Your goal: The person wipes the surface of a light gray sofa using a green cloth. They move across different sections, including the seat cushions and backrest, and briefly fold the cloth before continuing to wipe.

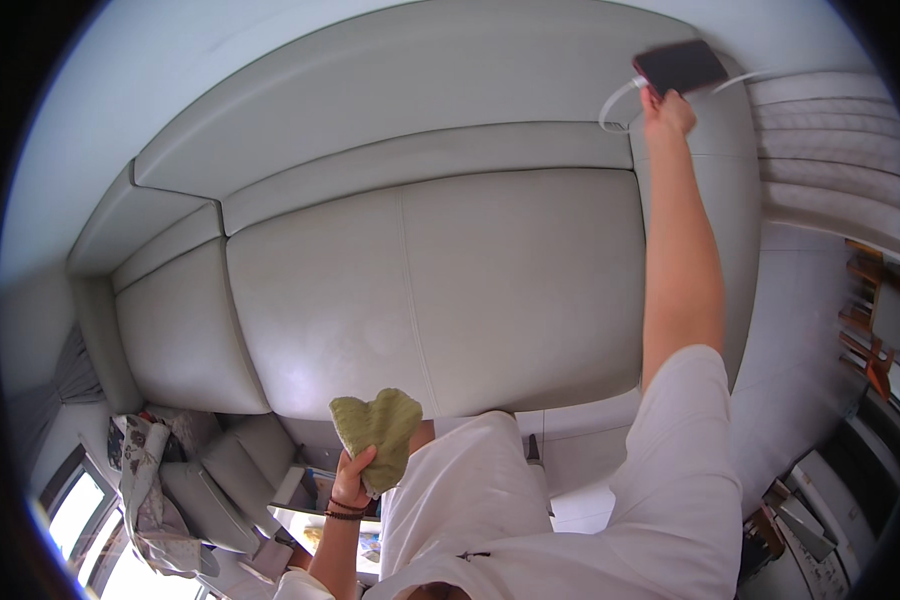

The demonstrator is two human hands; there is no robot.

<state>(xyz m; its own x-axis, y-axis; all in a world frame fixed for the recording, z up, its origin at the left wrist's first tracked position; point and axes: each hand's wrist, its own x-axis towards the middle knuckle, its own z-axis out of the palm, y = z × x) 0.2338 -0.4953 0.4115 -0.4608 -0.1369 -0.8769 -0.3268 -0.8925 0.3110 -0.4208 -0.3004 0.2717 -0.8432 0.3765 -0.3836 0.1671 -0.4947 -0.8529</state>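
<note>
My left hand [354,480] is closed round the lower end of a folded green cloth [378,428], held up in front of my lap near the sofa's front edge. Far off to the right, my right arm is stretched out over the sofa [520,290]. At its end my right hand [668,115] grips the near edge of a dark-screened phone [682,68] with a reddish rim. A white cable [615,98] runs from the phone's left end and loops down by the sofa back.
Pale curtains [835,140] hang beyond the right armrest. Wooden furniture [870,320] stands farther right. Lower left are a low table [310,520] with things on it, and a grey seat with a patterned cloth [140,480] draped over it, near a bright window [80,515].
</note>
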